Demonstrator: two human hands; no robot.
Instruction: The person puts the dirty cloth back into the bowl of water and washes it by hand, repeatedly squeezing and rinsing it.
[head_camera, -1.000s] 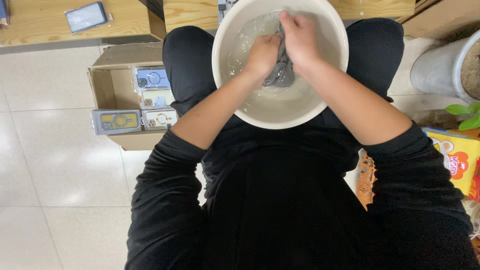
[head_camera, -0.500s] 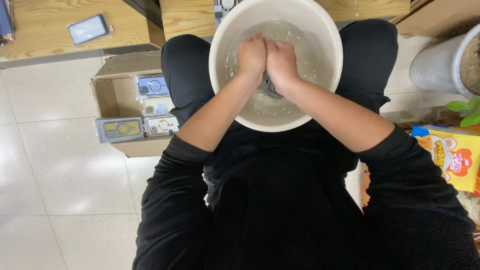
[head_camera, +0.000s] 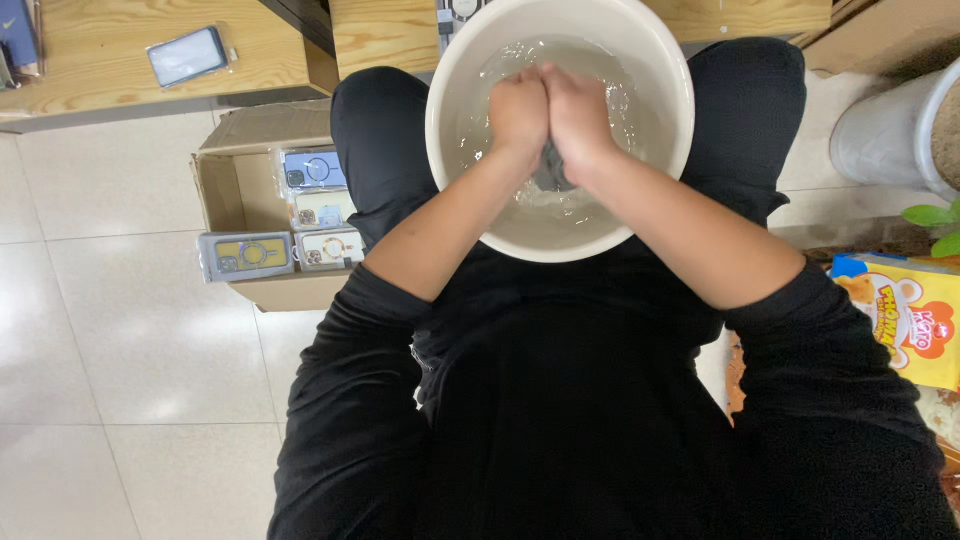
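A white round basin with water rests on my lap between my knees. Both fists are pressed together inside it over the water. My left hand and my right hand are closed side by side on a small dark grey cloth, which hangs wet just below the knuckles. Most of the cloth is hidden inside the fists. My black sleeves are pushed up to the elbows.
An open cardboard box with several packaged phone cases stands on the tiled floor at the left. A wooden shelf with another packaged case is behind it. A pale bucket, a green plant and a yellow snack bag are at the right.
My hands came together from a spread grip on the cloth into two fists side by side, moving to the basin's middle. The cloth is now bunched and mostly hidden between them.
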